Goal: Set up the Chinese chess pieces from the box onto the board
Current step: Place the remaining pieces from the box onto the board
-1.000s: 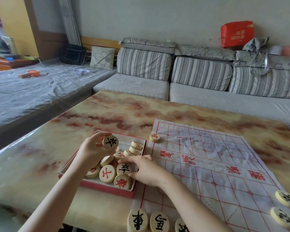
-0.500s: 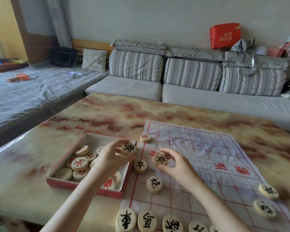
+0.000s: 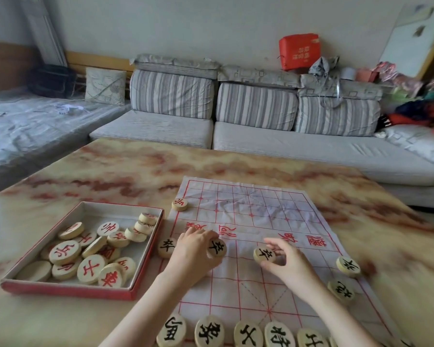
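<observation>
1. Since the frame half a second ago, the left grip (image 3: 193,254) has left the box (image 3: 68,291) and come over the board (image 3: 248,209). The right grip (image 3: 291,264) has carried its piece toward 3 o'clock, to the middle of the same row.
2. The left grip's fingers are curled round a black-lettered piece (image 3: 217,247), just to the 3 o'clock side of the black piece at the board's 9 o'clock edge (image 3: 166,247).
3. The right grip pinches a second black-lettered piece (image 3: 264,254) at the fingertips. Whether either held piece already touches the board cannot be told.
4. Done so far, by my reading:
   - A row of black pieces (image 3: 209,331) lines the 6 o'clock edge; five show and the rest are cut off.
   - Two black pieces (image 3: 348,266) lie at the 3 o'clock side.
   - The black side looks close to finished once the two held pieces are placed.
5. Left to do:
   - Only one red piece (image 3: 180,204) sits out, at the board's 10 o'clock corner.
   - The remaining red-lettered pieces (image 3: 85,254) are heaped in the box, which lies on the table (image 3: 135,171) at 9 o'clock of the board.
   - The far half is otherwise unset, so I judge the task about half done.
</observation>
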`<state>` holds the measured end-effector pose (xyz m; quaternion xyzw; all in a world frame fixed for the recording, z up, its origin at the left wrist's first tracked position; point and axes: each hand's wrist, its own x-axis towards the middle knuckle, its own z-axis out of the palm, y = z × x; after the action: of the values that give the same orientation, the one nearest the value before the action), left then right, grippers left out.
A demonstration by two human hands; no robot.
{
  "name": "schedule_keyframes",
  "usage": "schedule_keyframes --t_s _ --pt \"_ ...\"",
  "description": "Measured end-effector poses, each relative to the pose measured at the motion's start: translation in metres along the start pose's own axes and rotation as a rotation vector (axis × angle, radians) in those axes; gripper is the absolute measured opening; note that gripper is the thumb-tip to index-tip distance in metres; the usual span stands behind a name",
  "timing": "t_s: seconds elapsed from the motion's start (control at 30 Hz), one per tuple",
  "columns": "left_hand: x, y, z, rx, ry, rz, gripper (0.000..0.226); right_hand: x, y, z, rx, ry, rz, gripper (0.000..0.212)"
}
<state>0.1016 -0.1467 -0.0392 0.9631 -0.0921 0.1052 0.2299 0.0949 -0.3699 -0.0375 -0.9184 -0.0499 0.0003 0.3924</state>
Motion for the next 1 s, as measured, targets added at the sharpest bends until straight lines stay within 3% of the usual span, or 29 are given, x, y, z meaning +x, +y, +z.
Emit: schedule_keyframes --t_s 0.17,0.37,0.73,1.0 --pt "0.000 -0.004 0.008 0.071 -0.073 -0.013 0.053 0.000 0.009 0.006 -0.080 -0.001 -0.001 0.050" --pt "0.002 -0.003 0.005 -0.004 -0.057 -0.041 0.061 -0.002 0.003 0.004 -0.180 0.037 -0.067 0.052" --pt "-0.038 -0.049 -0.053 -0.145 0.115 -0.099 0.030 -0.012 -0.073 0.043 -0.046 -0.085 -0.265 0.038" --pt "-0.096 -0.120 -0.120 -0.070 0.245 -0.331 0.024 -0.024 -0.136 0.097 -0.002 -0.241 -0.387 0.033"
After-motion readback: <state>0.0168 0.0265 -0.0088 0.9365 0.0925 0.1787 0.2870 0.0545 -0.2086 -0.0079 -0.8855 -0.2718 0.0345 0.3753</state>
